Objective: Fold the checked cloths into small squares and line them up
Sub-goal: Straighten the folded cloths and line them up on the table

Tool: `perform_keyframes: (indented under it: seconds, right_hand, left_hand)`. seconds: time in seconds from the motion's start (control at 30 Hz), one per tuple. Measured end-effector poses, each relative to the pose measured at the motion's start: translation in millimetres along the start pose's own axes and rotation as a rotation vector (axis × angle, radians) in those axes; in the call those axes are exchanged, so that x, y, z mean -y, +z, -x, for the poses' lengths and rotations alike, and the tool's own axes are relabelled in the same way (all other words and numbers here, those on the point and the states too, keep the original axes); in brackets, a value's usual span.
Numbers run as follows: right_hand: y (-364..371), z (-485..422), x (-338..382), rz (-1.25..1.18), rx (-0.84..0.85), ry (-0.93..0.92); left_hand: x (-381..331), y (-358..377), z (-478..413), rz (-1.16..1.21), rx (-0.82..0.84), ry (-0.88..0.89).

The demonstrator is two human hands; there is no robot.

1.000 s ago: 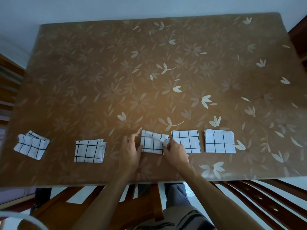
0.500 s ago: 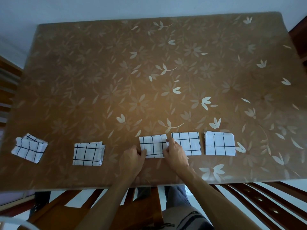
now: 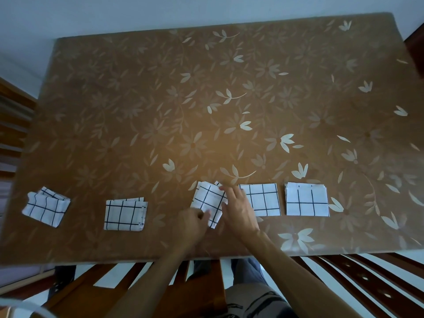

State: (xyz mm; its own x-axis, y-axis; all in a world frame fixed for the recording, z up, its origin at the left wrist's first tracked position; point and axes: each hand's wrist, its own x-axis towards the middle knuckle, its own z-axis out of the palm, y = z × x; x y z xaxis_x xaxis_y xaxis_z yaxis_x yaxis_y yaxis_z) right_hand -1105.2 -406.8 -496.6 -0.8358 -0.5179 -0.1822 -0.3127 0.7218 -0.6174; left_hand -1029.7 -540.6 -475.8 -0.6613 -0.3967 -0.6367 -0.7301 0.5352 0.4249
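Several white cloths with black checks lie in a row along the near edge of the brown floral table (image 3: 206, 99). The middle cloth (image 3: 207, 199) is folded small and sits tilted. My left hand (image 3: 191, 222) pinches its near corner. My right hand (image 3: 238, 208) rests flat on its right edge, fingers spread. Two neat folded squares lie to the right, the closer cloth (image 3: 263, 199) and the right-end cloth (image 3: 307, 199). To the left lie a folded cloth (image 3: 125, 213) and a loosely folded, skewed cloth (image 3: 46, 206) at the far left.
Wooden chair backs (image 3: 367, 278) stand below the near table edge and a wooden slatted piece (image 3: 13, 115) is at the left. The far two thirds of the table carries only its flower pattern.
The middle cloth was square to the row and is now turned askew. My left hand shifted to its near corner and my right hand moved onto its right edge.
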Motion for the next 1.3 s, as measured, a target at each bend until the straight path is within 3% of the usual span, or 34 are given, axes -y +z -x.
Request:
perform_keyframes:
  seconds: [0.07, 0.1, 0.17, 0.27, 0.43, 0.63, 0.87, 1.07, 1.17, 1.3]
  right_hand:
    - [-3, 3, 2, 0.021, 0.048, 0.144]
    - [-3, 4, 3, 0.045, 0.13, 0.202]
    - [1, 6, 4, 0.092, 0.246, 0.224]
    - [9, 7, 7, 0.069, 0.241, 0.146]
    - [11, 2, 1, 0.156, 0.271, -0.08]
    - [10, 9, -5, 0.262, 0.255, -0.177]
    - [19, 14, -2, 0.344, 0.261, -0.137]
    - [7, 3, -11, 0.36, 0.284, -0.212]
    - [0, 1, -15, 0.376, 0.322, -0.217]
    - [-1, 4, -17, 0.342, 0.287, -0.219]
  left_hand:
    - [3, -7, -6, -0.076, -0.314, 0.044]
    - [7, -10, -11, -0.11, -0.371, 0.051]
    - [14, -12, -20, -0.125, -0.298, 0.029]
    - [16, -2, -19, -0.018, -0.152, -0.019]
    - [13, 22, -10, 0.386, 0.14, -0.203]
    - [32, 2, -26, 0.177, 0.146, -0.233]
    - [38, -3, -21, -0.154, -0.116, -0.03]
    - [24, -3, -17, -0.117, -0.264, 0.075]
    - [29, 2, -27, -0.248, -0.29, 0.345]
    - [33, 7, -43, -0.482, -0.165, 0.611]
